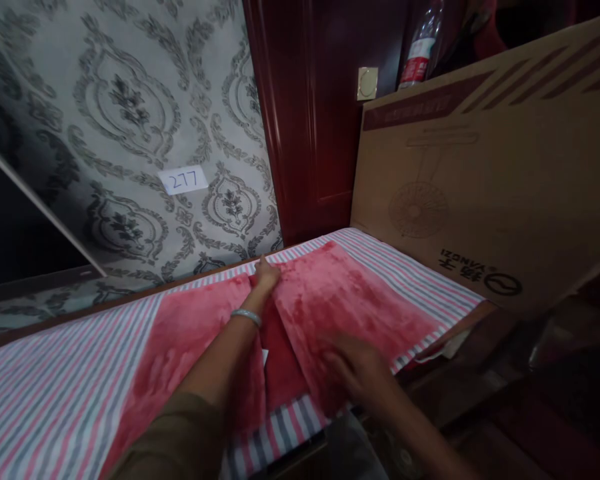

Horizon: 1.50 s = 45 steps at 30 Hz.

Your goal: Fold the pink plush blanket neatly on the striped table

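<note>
A red plush cloth (pixel 360 300) lies over a striped sheet, its two sides folded in toward the middle. Between the two flaps shows a strip of smoother, darker red fabric (pixel 283 367) with a small white tag (pixel 265 358). My left hand (pixel 266 275) is closed on the cloth's far edge, where the flaps meet; a bracelet (pixel 247 315) circles that wrist. Over the near part of the right flap, my right hand (pixel 360 363) is slightly blurred, finger and thumb apart. Whether it touches the plush is hard to see.
The pink, grey and white striped sheet (pixel 70 373) covers the surface beneath. A large cardboard box (pixel 505 167) stands at the right, with a plastic bottle (pixel 420 57) behind its top edge. Patterned wallpaper with a paper marked 277 (pixel 184 180) and a dark red door (pixel 320 120) are behind.
</note>
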### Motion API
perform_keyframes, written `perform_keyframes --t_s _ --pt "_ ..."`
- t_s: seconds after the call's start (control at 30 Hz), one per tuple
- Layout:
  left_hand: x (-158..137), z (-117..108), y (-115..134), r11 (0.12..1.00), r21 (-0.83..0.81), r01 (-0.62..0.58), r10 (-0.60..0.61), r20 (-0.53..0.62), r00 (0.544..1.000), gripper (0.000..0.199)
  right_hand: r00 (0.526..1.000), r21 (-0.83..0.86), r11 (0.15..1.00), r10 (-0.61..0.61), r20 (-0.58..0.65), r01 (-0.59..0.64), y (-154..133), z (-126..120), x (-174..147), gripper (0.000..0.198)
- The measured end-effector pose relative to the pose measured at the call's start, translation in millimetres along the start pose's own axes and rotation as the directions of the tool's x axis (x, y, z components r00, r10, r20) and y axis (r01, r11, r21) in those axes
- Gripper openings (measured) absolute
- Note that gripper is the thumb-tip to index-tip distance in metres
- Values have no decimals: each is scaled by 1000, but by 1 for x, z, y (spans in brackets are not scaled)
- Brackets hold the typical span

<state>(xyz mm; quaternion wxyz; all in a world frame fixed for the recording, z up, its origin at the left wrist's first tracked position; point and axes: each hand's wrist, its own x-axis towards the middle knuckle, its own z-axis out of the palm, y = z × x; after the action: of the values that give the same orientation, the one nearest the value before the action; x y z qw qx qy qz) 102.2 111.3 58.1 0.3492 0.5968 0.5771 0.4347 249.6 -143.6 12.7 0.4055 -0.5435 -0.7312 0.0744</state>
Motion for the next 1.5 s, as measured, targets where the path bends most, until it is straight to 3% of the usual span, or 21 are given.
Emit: perform_keyframes --t_s 0.1,0.2,0.3,0.4,0.5,0.6,0.77,0.87,0.97,1.07,1.23,1.4,1.5 --pt "-29 12 6 925 316 -211 195 82 977 72 992 -120 989 70 -108 -83 27 -30 39 44" --pt "-60 25 0 650 633 -421 250 345 905 69 989 -343 928 136 -52 -145 60 -45 87 53" --pt "-78 32 -15 475 721 -504 219 457 862 69 943 -545 804 325 71 -237 95 -40 110 60" --pt "-80 33 -25 405 741 -536 268 464 844 68 875 -583 758 458 155 -293 128 -24 100 62" --pt "-78 32 -28 414 723 -552 285 473 834 67 861 -577 754 482 162 -314 149 -16 86 64" --pt "-77 31 -27 448 711 -543 274 469 840 67 832 -557 757 520 196 -342 152 -23 96 61" --pt "-80 32 -27 489 687 -538 282 459 842 69 783 -476 721 614 103 -503 142 -38 162 54" --pt "-82 29 -24 528 667 -526 272 454 849 67 756 -447 699 651 75 -558 147 -32 202 55" --pt "-83 25 -21 561 696 -448 293 340 894 63 721 -444 667 690 65 -598 160 -16 222 55" --pt "-80 22 -21 592 730 -342 237 248 939 64 698 -445 634 715 26 -633 172 -3 223 53" --pt "-71 24 -29 609 744 -276 113 263 958 68 692 -441 613 722 -26 -656 182 4 217 50" --pt "-66 24 -30 582 767 -269 93 266 959 71 694 -426 637 719 27 -643 182 -8 218 52" --pt "-64 25 -27 576 771 -270 94 266 959 71 698 -426 649 714 55 -630 180 -25 197 52"
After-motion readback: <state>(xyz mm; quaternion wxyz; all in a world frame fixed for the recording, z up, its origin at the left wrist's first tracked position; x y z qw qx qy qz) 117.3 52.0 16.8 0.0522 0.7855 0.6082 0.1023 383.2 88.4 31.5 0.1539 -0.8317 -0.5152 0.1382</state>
